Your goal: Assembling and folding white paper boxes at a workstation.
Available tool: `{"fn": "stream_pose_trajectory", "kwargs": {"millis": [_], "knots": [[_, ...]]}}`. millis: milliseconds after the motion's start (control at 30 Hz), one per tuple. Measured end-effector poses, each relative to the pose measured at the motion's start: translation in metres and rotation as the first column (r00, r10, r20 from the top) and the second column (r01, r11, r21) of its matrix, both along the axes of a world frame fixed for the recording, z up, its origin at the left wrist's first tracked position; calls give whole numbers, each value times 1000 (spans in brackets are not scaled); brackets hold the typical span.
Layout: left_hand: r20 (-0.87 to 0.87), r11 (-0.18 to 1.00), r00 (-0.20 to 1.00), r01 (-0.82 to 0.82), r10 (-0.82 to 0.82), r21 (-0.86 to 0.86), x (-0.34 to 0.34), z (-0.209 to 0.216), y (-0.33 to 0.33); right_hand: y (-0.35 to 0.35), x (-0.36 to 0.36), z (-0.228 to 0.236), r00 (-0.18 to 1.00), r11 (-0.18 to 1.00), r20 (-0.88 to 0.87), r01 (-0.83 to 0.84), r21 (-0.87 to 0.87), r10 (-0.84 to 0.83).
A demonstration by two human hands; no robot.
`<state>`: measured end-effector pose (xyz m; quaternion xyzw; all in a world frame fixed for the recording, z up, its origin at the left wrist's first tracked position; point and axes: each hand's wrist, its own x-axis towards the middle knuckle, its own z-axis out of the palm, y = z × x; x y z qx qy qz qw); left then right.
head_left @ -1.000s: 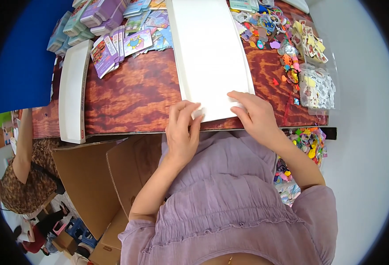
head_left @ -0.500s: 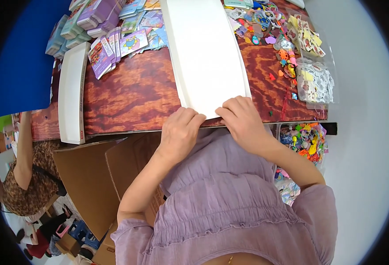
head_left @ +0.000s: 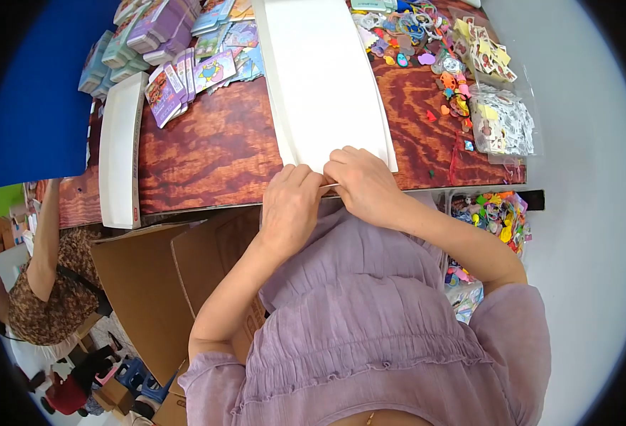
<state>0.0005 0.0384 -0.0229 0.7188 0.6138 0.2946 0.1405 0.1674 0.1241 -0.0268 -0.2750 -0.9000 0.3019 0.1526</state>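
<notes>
A long white piece of cardboard, with folded edges along its sides, lies lengthwise on the table and runs out of the top of the picture. Both hands are at its near end, close to the table's front edge. My left hand pinches the left corner with curled fingers. Beside it, my right hand grips the same short edge near the middle. A thin white strip of the cardboard shows between the two hands. The fingertips are partly hidden behind the knuckles.
A narrow white box tray stands at the left, by cards and stacked packs. To the right lie small colourful charms and clear bags of stickers. Below are a brown carton and a bag of trinkets. Another person's arm is at far left.
My right hand has moved left from the cardboard's right corner, closer to my left hand. The near edge now appears bent up between them. The view has shifted slightly.
</notes>
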Motion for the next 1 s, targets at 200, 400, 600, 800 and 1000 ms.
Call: {"fn": "stream_pose_trajectory", "kwargs": {"millis": [200, 400, 600, 800, 1000], "knots": [[286, 969, 927, -226, 244, -95, 9, 15, -20, -6, 4, 5, 987, 964, -153, -7, 266, 49], [794, 806, 142, -74, 592, -588, 12, 13, -20, -34, -2, 11, 971, 905, -199, -36, 423, 132], [818, 830, 196, -280, 541, -482, 20, 3, -21, -44, -14, 15, 969, 991, -245, 48, 123, -17], [813, 864, 335, -351, 477, -362, 25, 1, -21, -42, -22, 20, 988, 993, -151, 42, 110, -25], [806, 863, 393, -430, 442, -264, 29, 2, -12, -45, -20, 12, 980, 951, -194, 105, 291, -49]]}}
